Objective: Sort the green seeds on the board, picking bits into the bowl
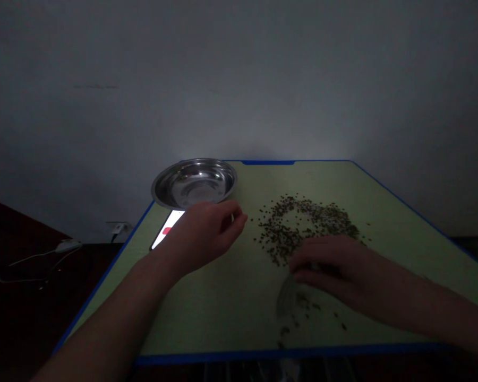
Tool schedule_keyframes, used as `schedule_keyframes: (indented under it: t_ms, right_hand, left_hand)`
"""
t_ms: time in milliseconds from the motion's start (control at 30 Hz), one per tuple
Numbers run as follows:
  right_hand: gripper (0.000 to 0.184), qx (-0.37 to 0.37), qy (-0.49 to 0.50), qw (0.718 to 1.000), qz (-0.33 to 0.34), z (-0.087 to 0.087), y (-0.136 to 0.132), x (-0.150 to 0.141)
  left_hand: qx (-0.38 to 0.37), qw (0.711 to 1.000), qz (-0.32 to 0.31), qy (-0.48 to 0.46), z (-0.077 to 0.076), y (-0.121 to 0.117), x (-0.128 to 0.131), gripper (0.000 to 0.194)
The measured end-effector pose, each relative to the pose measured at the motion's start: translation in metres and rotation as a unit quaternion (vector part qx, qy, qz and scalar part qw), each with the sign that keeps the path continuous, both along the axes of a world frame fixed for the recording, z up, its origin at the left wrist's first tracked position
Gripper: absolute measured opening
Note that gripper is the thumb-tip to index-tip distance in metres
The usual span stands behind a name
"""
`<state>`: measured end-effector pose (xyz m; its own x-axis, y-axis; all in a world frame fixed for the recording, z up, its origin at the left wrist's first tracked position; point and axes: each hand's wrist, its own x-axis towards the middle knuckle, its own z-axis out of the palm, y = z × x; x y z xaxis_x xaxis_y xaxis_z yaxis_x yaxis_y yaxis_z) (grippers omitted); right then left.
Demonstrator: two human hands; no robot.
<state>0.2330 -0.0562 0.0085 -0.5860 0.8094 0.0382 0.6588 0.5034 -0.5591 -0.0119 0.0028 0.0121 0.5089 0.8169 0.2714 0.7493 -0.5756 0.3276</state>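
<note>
A spread of small dark seeds or grains [302, 223] lies on a pale green table [382, 212] with blue edging. My right hand [326, 268] rests flat on the near edge of the spread, fingers stretched leftward over the grains. My left hand [207, 231] hovers left of the seeds with fingers curled into a pinch; what it holds, if anything, is too small to make out. A shiny steel bowl [194, 183] sits at the table's far left corner, just beyond my left hand.
A lit phone [167, 232] lies on the table under my left wrist, near the left edge. A few stray grains [302, 313] lie near the front edge. A plain wall stands behind. Cables and a plug [66, 246] lie on the dark floor at left.
</note>
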Motion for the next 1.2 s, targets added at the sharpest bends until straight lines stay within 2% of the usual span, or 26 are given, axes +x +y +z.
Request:
schedule_keyframes:
  t_ms: [100, 200, 333, 433, 667, 1000, 1200]
  right_hand:
    - [0.025, 0.030, -0.023, 0.995, -0.091, -0.007, -0.012, 0.032]
    - [0.030, 0.076, -0.034, 0.981, -0.173, -0.022, -0.027, 0.060]
    - [0.030, 0.081, -0.039, 0.973, -0.214, -0.038, -0.041, 0.068]
    - [0.030, 0.059, -0.031, 0.978, -0.200, -0.041, -0.040, 0.054]
    - [0.031, 0.012, -0.009, 0.990, -0.143, -0.033, -0.026, 0.020]
    - [0.022, -0.073, 0.014, 0.995, -0.063, -0.025, -0.020, 0.001]
    - [0.024, -0.067, 0.023, 0.997, -0.003, -0.022, -0.020, -0.009]
  left_hand:
    - [-0.001, 1.000, -0.005, 0.000, 0.000, -0.001, 0.000, 0.026]
    - [-0.002, 1.000, -0.011, -0.002, 0.000, -0.002, 0.001, 0.026]
    - [-0.001, 1.000, -0.011, -0.001, 0.001, -0.003, 0.002, 0.026]
    - [0.001, 1.000, -0.006, -0.001, 0.002, -0.003, 0.001, 0.026]
    - [-0.012, 1.000, -0.008, 0.003, 0.000, -0.003, 0.002, 0.026]
    - [-0.009, 1.000, -0.012, 0.000, 0.000, -0.003, 0.002, 0.025]
    - [-0.010, 1.000, -0.006, 0.006, 0.000, -0.003, 0.002, 0.024]
